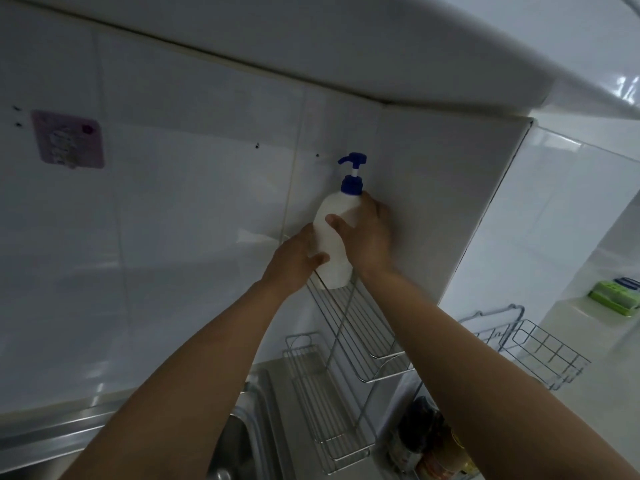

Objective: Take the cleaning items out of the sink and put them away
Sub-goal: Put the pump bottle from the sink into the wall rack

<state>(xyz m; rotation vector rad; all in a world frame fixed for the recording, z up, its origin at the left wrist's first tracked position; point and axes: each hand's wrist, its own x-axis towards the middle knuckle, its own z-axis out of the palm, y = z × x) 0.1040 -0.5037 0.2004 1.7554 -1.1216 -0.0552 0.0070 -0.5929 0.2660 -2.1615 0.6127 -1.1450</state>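
A white pump bottle (334, 261) with a blue pump head stands upright at the back of the top tier of a wire wall rack (360, 334), in the tiled corner. My left hand (294, 261) grips the bottle's lower left side. My right hand (367, 233) wraps around its upper right side, thumb across the front. Only a corner of the steel sink (239, 441) shows at the bottom, partly behind my left forearm; its inside is hidden.
A lower rack tier (322, 403) hangs below. A second wire basket (540, 348) is on the right wall. Green sponges (613, 296) lie on a ledge at far right. Jars (433, 448) stand below the rack. A pink hook pad (67, 140) sticks to the tiles at left.
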